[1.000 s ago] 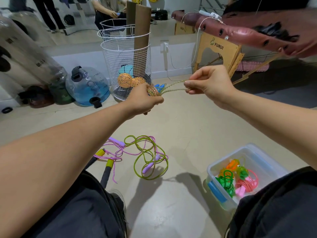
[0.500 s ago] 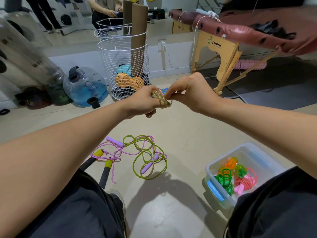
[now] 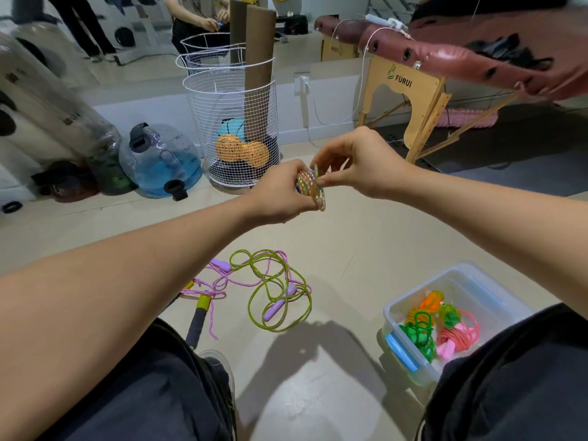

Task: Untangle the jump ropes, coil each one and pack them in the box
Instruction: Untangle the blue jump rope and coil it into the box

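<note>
In mid-air in front of me, my left hand [image 3: 280,198] grips a small coiled multicoloured jump rope [image 3: 310,186]. My right hand [image 3: 359,163] pinches the coil's upper edge from the right. On the floor below lies a tangle of a green rope [image 3: 280,294] and a pink rope [image 3: 222,281] with purple handles, beside a yellow-and-black handle [image 3: 199,316]. A clear plastic box [image 3: 413,300] at the lower right holds several coiled ropes in green, orange and pink.
A white wire basket [image 3: 232,132] with balls and a cardboard tube stands ahead. A blue water jug [image 3: 159,160] sits to its left. A massage table [image 3: 445,58] on wooden legs is at the upper right. My knees frame the bottom.
My right hand, stretched out to the right with the rope end a second ago, has come back to the left hand. The rope is now wound into a tight coil.
</note>
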